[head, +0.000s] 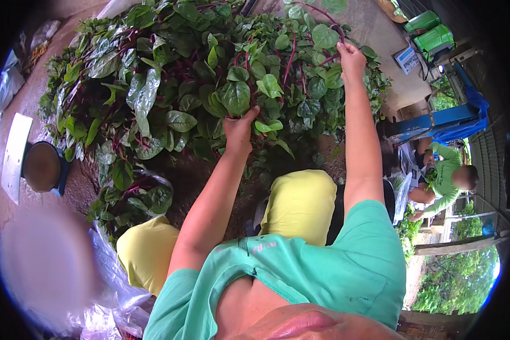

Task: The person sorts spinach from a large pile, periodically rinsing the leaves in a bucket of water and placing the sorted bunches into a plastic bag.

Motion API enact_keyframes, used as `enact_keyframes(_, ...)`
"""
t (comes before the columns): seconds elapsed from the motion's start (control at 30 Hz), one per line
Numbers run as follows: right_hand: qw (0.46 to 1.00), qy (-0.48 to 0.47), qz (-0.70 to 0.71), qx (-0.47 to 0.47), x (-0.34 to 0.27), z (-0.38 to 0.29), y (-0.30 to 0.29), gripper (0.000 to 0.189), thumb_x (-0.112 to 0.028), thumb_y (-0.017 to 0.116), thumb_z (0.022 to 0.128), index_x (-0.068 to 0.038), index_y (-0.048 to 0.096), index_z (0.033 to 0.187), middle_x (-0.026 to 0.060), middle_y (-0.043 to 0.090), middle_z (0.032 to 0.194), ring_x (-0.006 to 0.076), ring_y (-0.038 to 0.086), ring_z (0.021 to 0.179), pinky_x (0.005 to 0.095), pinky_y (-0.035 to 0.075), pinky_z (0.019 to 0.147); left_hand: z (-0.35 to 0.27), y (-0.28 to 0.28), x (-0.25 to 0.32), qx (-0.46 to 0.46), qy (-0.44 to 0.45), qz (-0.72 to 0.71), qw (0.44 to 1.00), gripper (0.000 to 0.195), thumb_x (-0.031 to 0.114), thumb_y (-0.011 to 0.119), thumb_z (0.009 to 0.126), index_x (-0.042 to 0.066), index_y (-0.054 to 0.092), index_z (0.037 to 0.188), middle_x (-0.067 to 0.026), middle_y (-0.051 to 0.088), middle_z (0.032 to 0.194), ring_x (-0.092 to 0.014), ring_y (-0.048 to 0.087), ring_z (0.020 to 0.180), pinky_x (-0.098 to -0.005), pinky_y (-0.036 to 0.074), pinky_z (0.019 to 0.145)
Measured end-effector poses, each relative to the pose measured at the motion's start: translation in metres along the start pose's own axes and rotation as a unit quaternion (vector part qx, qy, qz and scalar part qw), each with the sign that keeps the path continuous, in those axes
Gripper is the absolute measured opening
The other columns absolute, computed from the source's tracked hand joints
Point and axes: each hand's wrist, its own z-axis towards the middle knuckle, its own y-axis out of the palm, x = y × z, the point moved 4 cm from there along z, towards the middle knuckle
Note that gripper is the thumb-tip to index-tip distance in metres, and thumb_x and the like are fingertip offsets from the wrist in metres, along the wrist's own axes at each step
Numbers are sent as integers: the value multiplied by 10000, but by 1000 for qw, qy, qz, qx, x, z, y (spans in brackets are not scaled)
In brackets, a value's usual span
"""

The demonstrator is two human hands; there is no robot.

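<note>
A large heap of Malabar spinach point(187, 100), with glossy green leaves and purple-red stems, lies before me. My right hand point(352, 61) pinches a long red stem point(329, 19) between thumb and fingers, at the heap's far right side. Leaves hang from that stem around the hand. Lower and nearer to me, my left hand point(240, 131) is closed around leafy stems, its thumb on top; a broad leaf point(235, 97) stands just above it. The fingers' undersides and the lower stem ends are hidden.
Left stands a blue stand with a round brown top point(42, 166) beside a white curved panel point(16, 158). A clear plastic bag point(123, 272) and a bagged bunch of leaves point(142, 197) lie near my knee. A person in green point(446, 170) sits at right, by a blue beam point(429, 123).
</note>
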Motion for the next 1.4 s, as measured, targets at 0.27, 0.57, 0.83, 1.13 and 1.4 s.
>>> enact_keyframes(0.27, 946, 226, 201, -120, 31, -94, 50, 108, -107, 649, 843, -34, 633, 922, 44, 656, 810, 136, 601, 576, 284, 516, 506, -1, -4, 4, 9, -6, 18, 1000, 292, 31, 714, 746, 47, 590, 1009, -43, 625, 947, -171, 609, 809, -321, 479, 695)
enact_keyframes(0.57, 965, 212, -16, -152, 103, -128, 71, 204, -100, 675, 768, 10, 673, 940, 67, 652, 731, 133, 587, 535, 278, 472, 446, -7, 1, 4, -2, -40, 15, 999, 360, 15, 748, 700, 17, 588, 1023, -48, 623, 978, -161, 598, 857, -310, 464, 787)
enact_keyframes(0.83, 965, 190, -28, -178, 105, -122, 89, 246, -158, 673, 740, 8, 665, 922, 88, 659, 773, 147, 591, 646, 307, 458, 606, 7, -8, -6, 2, 10, -3, 1000, 341, 17, 747, 705, 16, 595, 1011, -51, 627, 975, -161, 599, 857, -312, 470, 774)
enact_keyframes(1.13, 935, -65, -314, -153, -11, -144, 61, 281, -236, 660, 738, -44, 632, 941, 130, 677, 831, 286, 659, 781, 387, 501, 705, 5, -8, -2, 16, 23, 17, 999, 271, -2, 724, 715, 20, 615, 962, -47, 642, 909, -151, 613, 729, -304, 494, 625)
enact_keyframes(1.4, 858, -103, -322, -386, -45, -215, 73, 311, -279, 690, 760, -48, 628, 960, 170, 649, 794, 344, 633, 772, 428, 486, 690, 2, 0, -4, 0, 19, 11, 1000, 275, -9, 721, 718, 25, 618, 971, -48, 649, 894, -145, 615, 727, -276, 502, 602)
